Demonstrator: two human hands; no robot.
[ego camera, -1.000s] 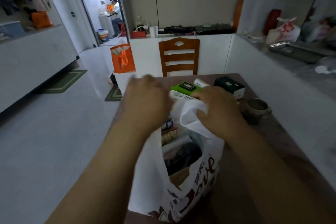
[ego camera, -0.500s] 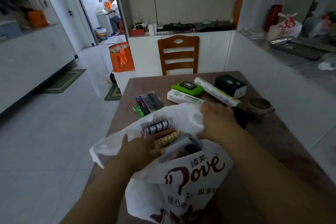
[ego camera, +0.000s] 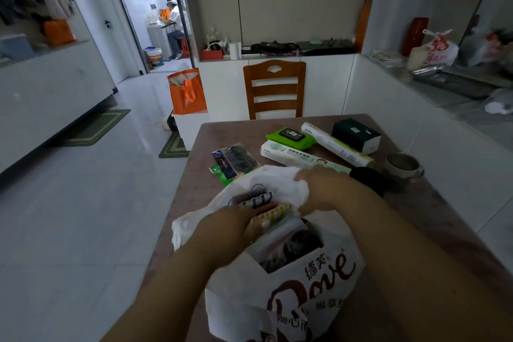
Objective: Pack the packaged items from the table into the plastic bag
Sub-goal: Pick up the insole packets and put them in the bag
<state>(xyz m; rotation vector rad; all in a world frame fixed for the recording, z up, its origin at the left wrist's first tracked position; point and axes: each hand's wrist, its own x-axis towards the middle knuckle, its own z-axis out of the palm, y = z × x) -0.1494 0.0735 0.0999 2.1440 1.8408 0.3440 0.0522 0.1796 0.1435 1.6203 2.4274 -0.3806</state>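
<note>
Beyond my table's (ego camera: pixel 433 203) far edge: wooden chair (ego camera: pixel 274 89). Orange tote (ego camera: pixel 187 91) on a white box, left. Metal cup (ego camera: pixel 402 165) near right edge. Person seated through doorway (ego camera: pixel 173 26).
</note>
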